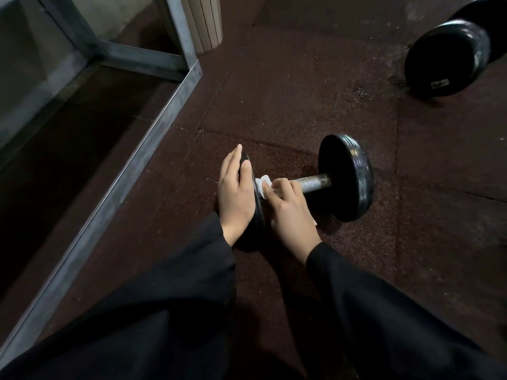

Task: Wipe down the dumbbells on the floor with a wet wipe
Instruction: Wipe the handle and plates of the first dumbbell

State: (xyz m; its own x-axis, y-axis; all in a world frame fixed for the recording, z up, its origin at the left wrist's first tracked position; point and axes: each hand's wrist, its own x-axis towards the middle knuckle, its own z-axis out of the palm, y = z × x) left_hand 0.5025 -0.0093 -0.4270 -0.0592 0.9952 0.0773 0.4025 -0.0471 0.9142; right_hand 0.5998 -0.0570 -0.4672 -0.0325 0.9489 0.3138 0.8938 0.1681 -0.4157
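Left hand (236, 192) flat on dumbbell (347, 176) plate, right hand (290, 212) with white wipe (262, 185) around handle.

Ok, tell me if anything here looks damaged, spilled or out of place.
Nothing stands out. The dumbbell lies flat on the floor, the left hand steadies one end, the right hand holds the wipe on its bar.

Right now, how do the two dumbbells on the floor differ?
The near dumbbell is being handled: the left hand rests on its end plate, the right hand holds a wet wipe on its bar. The far dumbbell lies untouched, partly cut off. Both have black plates.
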